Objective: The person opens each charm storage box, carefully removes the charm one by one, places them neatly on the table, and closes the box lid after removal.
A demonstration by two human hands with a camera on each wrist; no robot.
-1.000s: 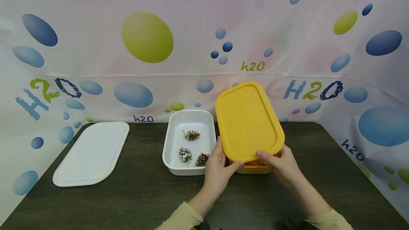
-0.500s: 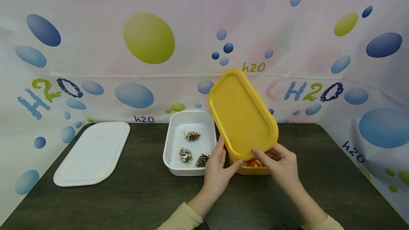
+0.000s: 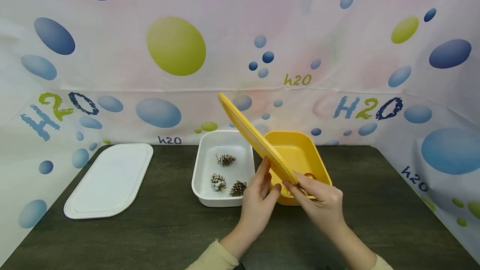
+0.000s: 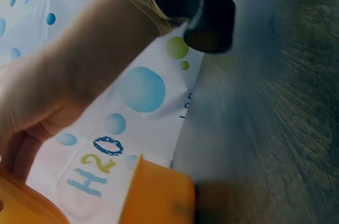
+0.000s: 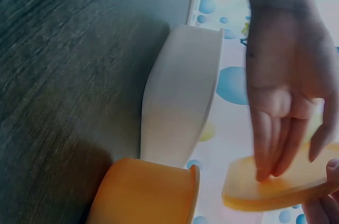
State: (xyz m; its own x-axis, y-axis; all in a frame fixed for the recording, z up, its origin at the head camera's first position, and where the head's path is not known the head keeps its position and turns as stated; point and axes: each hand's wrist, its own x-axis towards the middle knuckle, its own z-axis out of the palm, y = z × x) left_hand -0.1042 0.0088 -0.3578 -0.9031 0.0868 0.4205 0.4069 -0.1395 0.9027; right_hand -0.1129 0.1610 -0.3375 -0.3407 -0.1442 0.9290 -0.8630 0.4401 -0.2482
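Observation:
A yellow lid point(image 3: 258, 141) stands tilted in the air, steeply on edge, above and between two boxes. My right hand point(image 3: 322, 203) pinches its near edge between thumb and fingers. Fingers of my left hand point(image 3: 256, 203) are straight and touch the lid's left-facing side; the left thumb is apart from the lid. The right wrist view shows those fingertips against the lid point(image 5: 280, 187). Under my right hand is the open yellow box point(image 3: 296, 149), with shiny orange-red baubles point(image 3: 309, 176) partly hidden at its near end.
Left of the yellow box stands a white box point(image 3: 225, 201) holding a few pinecones point(image 3: 226, 160). A white lid point(image 3: 110, 180) lies on the dark table point(image 3: 168, 236) at the left. A patterned backdrop point(image 3: 225, 53) rises behind the table.
The yellow lid has come off the yellow box, moved left and turned from face-on to nearly edge-on, uncovering the box. My right hand has moved left and rotated with it.

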